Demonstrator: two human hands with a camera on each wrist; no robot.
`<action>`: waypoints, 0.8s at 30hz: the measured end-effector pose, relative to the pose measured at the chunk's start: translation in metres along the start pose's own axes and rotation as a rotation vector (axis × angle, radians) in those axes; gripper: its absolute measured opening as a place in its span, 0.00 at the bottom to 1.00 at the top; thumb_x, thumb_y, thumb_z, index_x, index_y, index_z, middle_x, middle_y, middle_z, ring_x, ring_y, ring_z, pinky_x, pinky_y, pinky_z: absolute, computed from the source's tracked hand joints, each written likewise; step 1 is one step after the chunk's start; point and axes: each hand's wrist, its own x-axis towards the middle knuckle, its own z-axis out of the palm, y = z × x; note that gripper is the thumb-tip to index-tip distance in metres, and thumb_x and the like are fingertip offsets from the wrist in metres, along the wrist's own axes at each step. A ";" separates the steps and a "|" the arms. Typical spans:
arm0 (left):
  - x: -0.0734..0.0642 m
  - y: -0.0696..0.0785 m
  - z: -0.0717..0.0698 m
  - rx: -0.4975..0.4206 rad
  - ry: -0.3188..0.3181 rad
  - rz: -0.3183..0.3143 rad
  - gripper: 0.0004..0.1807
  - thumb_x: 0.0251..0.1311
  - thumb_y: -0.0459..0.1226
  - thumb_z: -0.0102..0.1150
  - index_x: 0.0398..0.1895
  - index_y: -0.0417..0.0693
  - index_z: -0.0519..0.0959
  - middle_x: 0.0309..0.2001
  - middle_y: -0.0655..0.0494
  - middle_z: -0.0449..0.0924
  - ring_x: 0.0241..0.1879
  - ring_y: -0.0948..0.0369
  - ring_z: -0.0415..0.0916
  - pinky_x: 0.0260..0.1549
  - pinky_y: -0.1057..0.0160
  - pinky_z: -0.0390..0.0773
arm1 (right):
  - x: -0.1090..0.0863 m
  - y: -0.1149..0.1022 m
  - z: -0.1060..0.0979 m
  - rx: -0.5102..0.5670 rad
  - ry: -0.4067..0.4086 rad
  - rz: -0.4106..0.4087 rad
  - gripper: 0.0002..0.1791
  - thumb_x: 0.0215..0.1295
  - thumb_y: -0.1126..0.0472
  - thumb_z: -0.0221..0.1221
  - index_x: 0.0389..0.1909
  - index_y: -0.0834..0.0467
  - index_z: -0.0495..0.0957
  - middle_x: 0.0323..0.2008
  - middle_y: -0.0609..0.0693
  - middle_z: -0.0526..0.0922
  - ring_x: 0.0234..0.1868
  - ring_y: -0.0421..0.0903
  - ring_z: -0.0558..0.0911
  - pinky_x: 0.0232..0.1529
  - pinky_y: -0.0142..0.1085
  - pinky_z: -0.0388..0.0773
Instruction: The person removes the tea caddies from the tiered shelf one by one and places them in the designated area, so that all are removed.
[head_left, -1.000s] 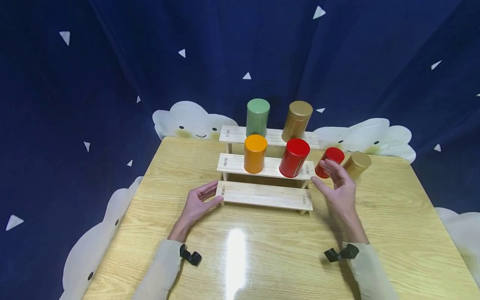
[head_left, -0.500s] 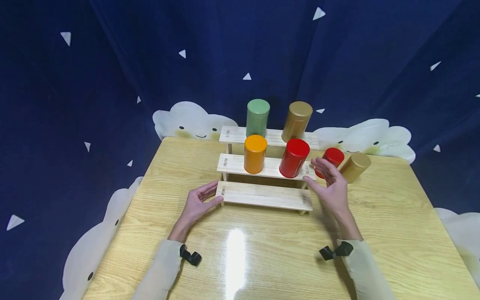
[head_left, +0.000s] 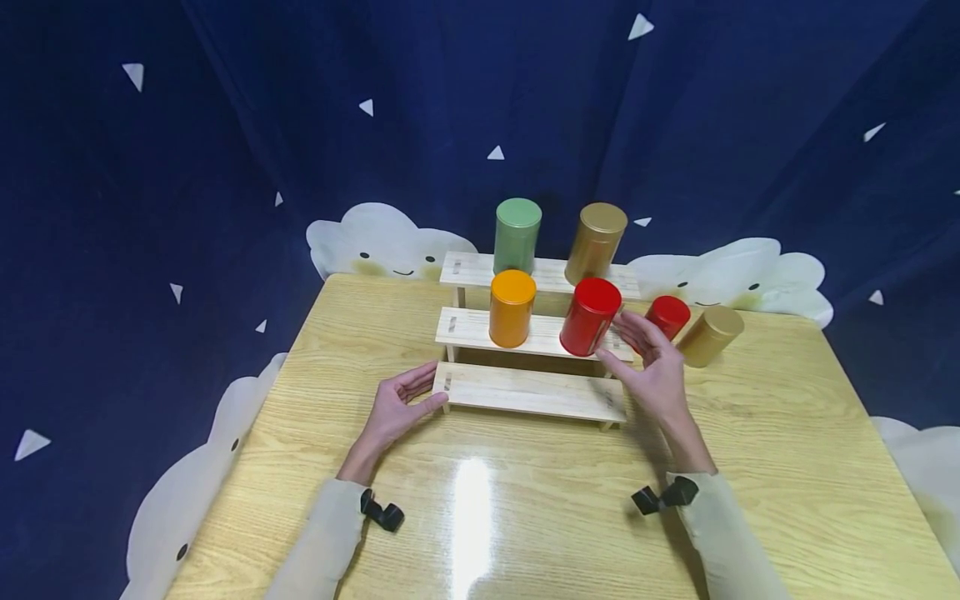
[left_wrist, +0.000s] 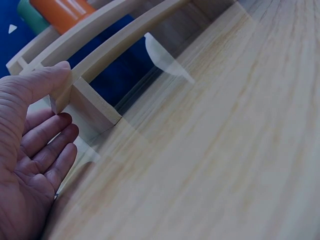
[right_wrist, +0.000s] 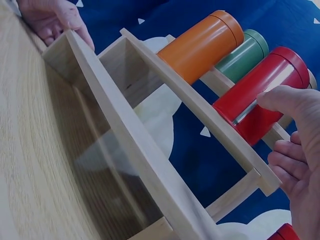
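Two hands [head_left: 393, 408] [head_left: 654, 375] flank the rack [head_left: 528, 390], left pinching it, right spread, now nearer the shelved red can [head_left: 587, 321]

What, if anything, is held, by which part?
The left hand grips the pale wooden three-tier stand by the left end of its lowest board. The right hand is beside the red cylindrical metal tin on the stand; contact cannot be confirmed.

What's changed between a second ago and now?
The right hand moved left, reaching the red cylindrical can on the middle tier of the pale wooden rack; whether it touches is unclear. The left hand kept holding the left end of the bottom tier, and all six cans stayed put.
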 end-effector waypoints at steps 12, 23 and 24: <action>0.000 -0.001 0.000 -0.013 0.005 -0.030 0.31 0.61 0.29 0.74 0.68 0.38 0.77 0.65 0.42 0.80 0.65 0.46 0.78 0.67 0.55 0.77 | 0.007 -0.004 0.012 -0.021 -0.010 0.057 0.39 0.51 0.80 0.74 0.67 0.69 0.74 0.60 0.63 0.82 0.56 0.38 0.84 0.65 0.32 0.79; 0.000 0.001 0.000 -0.006 0.006 -0.041 0.31 0.61 0.30 0.74 0.68 0.40 0.77 0.66 0.42 0.80 0.66 0.46 0.78 0.68 0.55 0.76 | 0.009 -0.015 0.016 -0.119 -0.037 0.104 0.38 0.58 0.65 0.77 0.70 0.58 0.75 0.63 0.57 0.83 0.58 0.42 0.83 0.66 0.34 0.79; 0.000 0.001 0.000 -0.004 0.005 -0.038 0.31 0.61 0.30 0.74 0.68 0.40 0.77 0.65 0.43 0.80 0.65 0.47 0.78 0.68 0.55 0.76 | 0.009 -0.015 0.016 -0.119 -0.041 0.108 0.38 0.58 0.65 0.77 0.70 0.58 0.75 0.63 0.56 0.83 0.58 0.42 0.83 0.66 0.35 0.79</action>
